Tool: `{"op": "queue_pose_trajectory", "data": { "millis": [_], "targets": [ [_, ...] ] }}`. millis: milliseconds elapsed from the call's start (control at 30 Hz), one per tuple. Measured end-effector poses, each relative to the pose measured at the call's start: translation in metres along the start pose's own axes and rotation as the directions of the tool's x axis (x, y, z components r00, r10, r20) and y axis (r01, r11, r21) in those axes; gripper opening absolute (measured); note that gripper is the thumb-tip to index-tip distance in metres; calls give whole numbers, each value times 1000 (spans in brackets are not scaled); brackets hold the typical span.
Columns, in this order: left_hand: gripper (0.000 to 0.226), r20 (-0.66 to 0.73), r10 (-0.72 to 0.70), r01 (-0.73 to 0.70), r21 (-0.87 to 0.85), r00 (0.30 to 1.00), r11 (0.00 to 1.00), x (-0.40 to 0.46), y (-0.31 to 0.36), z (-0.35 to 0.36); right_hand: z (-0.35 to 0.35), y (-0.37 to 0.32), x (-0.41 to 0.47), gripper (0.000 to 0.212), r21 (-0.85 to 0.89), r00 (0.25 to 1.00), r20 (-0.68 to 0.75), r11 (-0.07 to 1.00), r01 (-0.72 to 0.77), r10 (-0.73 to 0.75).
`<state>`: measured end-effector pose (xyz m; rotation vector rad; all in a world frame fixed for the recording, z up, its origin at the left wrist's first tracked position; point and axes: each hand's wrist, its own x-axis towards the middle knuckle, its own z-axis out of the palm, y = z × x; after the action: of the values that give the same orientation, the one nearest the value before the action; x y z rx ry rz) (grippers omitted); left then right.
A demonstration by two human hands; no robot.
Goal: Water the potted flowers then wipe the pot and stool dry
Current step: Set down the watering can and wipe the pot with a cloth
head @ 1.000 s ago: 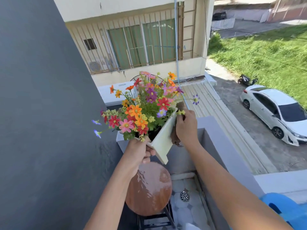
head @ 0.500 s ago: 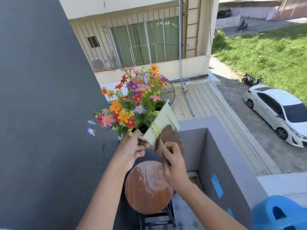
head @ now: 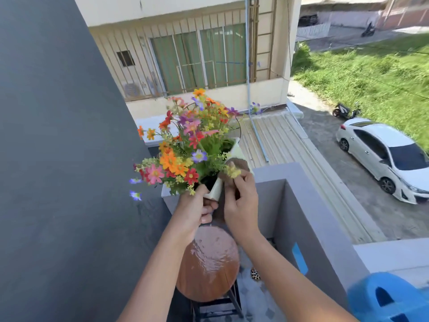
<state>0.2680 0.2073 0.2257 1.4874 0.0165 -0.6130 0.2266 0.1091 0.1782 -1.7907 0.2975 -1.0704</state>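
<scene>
The stool below you shows a wet sheen, not yet wiped. Above it, your left hand grips the white pot aloft while your right hand pinches the brown cloth against its side; next, probably finish the remaining faces, then set it down.

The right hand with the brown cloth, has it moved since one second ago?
Yes. The right hand dropped from the pot's far upper rim to its near lower corner.
</scene>
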Motion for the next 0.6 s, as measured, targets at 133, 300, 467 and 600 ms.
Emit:
{"op": "queue_pose_trajectory", "data": {
  "millis": [133,300,467,600],
  "targets": [
    [26,70,-3,2,12,998,1000,-9,3,-2,-8,21,36,30,-153,988,-122,982,-110,91],
    [25,90,-20,20,1,996,1000,-8,3,-1,-16,51,40,26,-249,962,-134,931,-265,238],
    [24,50,-33,32,11,998,999,-4,-1,-2,-22,56,37,18,-148,887,-101,875,-462,451],
    [27,46,-32,31,21,998,999,-2,-7,3,-18,30,53,25,-88,931,-97,929,-361,352]
  ]
}}
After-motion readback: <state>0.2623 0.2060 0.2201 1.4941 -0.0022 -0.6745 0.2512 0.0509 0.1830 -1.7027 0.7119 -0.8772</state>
